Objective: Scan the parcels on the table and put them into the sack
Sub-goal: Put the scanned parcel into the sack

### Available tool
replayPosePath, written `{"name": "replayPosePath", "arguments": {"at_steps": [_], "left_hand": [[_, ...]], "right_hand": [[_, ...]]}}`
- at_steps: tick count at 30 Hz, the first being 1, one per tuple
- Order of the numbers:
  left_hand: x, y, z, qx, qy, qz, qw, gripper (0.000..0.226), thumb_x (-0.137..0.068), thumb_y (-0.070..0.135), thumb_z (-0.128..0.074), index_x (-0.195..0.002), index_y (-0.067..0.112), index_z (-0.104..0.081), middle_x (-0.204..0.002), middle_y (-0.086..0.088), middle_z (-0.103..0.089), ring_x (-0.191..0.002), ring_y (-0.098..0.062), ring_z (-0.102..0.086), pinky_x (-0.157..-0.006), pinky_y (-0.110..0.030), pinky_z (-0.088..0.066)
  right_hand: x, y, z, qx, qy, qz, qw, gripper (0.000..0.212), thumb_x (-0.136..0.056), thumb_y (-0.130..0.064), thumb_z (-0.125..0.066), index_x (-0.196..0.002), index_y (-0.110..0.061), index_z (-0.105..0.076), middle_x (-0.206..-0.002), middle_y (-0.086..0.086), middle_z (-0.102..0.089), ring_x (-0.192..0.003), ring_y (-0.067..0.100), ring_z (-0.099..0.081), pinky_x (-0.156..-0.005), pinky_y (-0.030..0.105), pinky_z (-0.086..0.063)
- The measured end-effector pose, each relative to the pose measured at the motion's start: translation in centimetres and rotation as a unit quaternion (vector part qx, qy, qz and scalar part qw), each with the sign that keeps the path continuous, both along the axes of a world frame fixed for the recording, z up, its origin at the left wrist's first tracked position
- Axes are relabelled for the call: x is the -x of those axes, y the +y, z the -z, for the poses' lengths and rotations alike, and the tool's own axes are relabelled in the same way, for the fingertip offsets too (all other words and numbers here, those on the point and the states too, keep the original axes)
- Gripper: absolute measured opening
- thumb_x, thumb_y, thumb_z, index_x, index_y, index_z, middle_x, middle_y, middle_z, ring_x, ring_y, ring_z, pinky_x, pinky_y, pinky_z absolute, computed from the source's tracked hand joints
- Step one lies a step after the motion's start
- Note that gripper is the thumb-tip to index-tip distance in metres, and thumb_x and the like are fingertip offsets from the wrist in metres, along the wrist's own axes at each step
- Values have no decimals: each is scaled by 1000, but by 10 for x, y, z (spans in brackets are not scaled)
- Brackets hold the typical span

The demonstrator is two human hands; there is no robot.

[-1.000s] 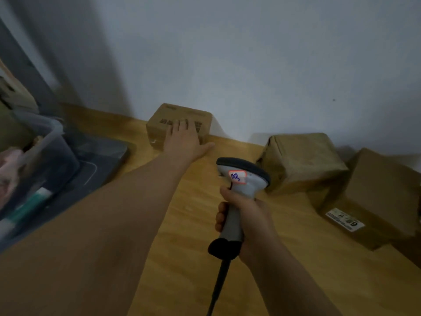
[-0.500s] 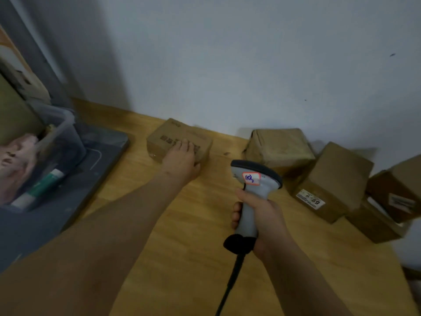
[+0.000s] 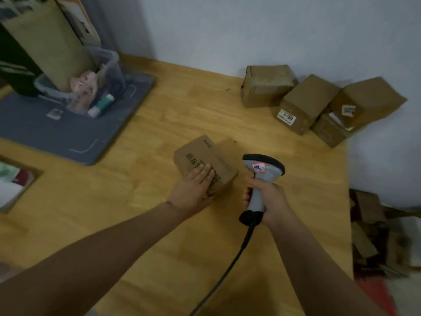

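Head view: a light wooden table against a pale wall.
Left hand: released, its straight fingers lying flat on the printed top of a small brown cardboard parcel.
Small parcel: on the table near its middle, set at an angle, just left of the scanner's head.
Right hand: grasping the handle of a grey handheld barcode scanner, with its black cable trailing toward the near edge.
Other parcels: four brown cardboard boxes clustered far right by the wall, well apart from both hands.
Far left: a clear plastic bin on a grey mat.
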State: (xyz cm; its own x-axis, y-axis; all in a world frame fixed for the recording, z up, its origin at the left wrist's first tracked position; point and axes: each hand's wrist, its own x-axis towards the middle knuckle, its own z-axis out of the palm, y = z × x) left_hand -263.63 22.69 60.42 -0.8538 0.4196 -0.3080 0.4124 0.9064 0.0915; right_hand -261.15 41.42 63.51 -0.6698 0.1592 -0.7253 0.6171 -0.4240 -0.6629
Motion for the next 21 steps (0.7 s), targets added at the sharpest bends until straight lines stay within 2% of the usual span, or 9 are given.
{"name": "replayPosePath", "arguments": {"at_steps": [4, 6, 8, 10, 13, 14, 16, 18, 21], "left_hand": [[-67, -13, -1, 0, -6, 24, 1000, 76, -98, 51, -40, -154, 16, -4, -162, -1, 6, -149, -15, 6, -117, -23, 2], [-89, -15, -8, -19, 2, 2, 1000, 77, -94, 58, -38, -154, 16, -12, -162, 1, 2, -149, -15, 3, -118, -24, -5], [-101, -10, -17, -97, 34, -108, 989, 80, -86, 65, -29, -149, 15, -33, -160, -3, -15, -146, -23, -13, -116, -32, -20], [-102, -1, -28, -210, 11, -281, 936, 65, -87, 55, -34, -140, 17, -45, -148, -11, -32, -135, -30, -29, -108, -40, -34], [-96, 11, -39, -368, -107, -457, 802, 33, -97, 36, -45, -122, 17, -56, -121, -11, -57, -109, -27, -54, -86, -37, -49], [-95, 13, -42, -403, -124, -494, 760, 34, -96, 38, -47, -122, 17, -56, -117, -9, -59, -106, -26, -55, -85, -36, -49], [-92, 12, -45, -441, -141, -546, 698, 51, -91, 50, -54, -130, 17, -51, -119, -9, -57, -109, -27, -54, -93, -38, -48], [-93, 4, -44, -444, -159, -576, 668, 68, -84, 59, -60, -135, 15, -46, -124, -10, -55, -113, -28, -52, -97, -40, -46], [-99, -16, -39, -426, -153, -591, 668, 62, -88, 51, -61, -128, 5, -48, -113, -11, -56, -101, -27, -53, -81, -36, -46]], "right_hand": [[-36, 5, 19, -25, 23, 20, 999, 11, -87, -10, -69, -88, -3, -61, -70, 9, -60, -60, 21, -57, -57, 33, -46], [-44, 2, 26, -50, 23, 24, 998, 32, -83, -17, -74, -108, -5, -60, -88, 9, -61, -71, 21, -57, -61, 32, -45], [-47, -4, 28, -40, 34, 3, 999, 46, -81, -21, -75, -121, -6, -57, -99, 8, -60, -77, 21, -57, -62, 31, -44], [-49, -11, 25, -19, 42, -28, 999, 50, -81, -24, -76, -124, -10, -57, -108, 9, -63, -84, 22, -59, -64, 32, -46], [-50, -20, 17, -19, 54, -73, 996, 51, -79, -28, -78, -123, -13, -58, -114, 10, -65, -90, 24, -63, -65, 32, -48], [-50, -22, 14, -19, 62, -86, 994, 49, -79, -28, -78, -122, -13, -59, -112, 10, -66, -91, 24, -63, -66, 33, -48], [-51, -32, 8, -26, 74, -111, 991, 49, -77, -30, -79, -120, -14, -60, -112, 9, -67, -91, 25, -64, -67, 33, -49], [-57, -46, 3, -32, 77, -147, 986, 55, -75, -32, -80, -122, -13, -58, -113, 9, -65, -93, 25, -63, -75, 37, -52], [-68, -62, 5, -44, 107, -170, 979, 54, -74, -32, -81, -120, -15, -59, -110, 6, -69, -99, 23, -66, -89, 41, -52]]}}
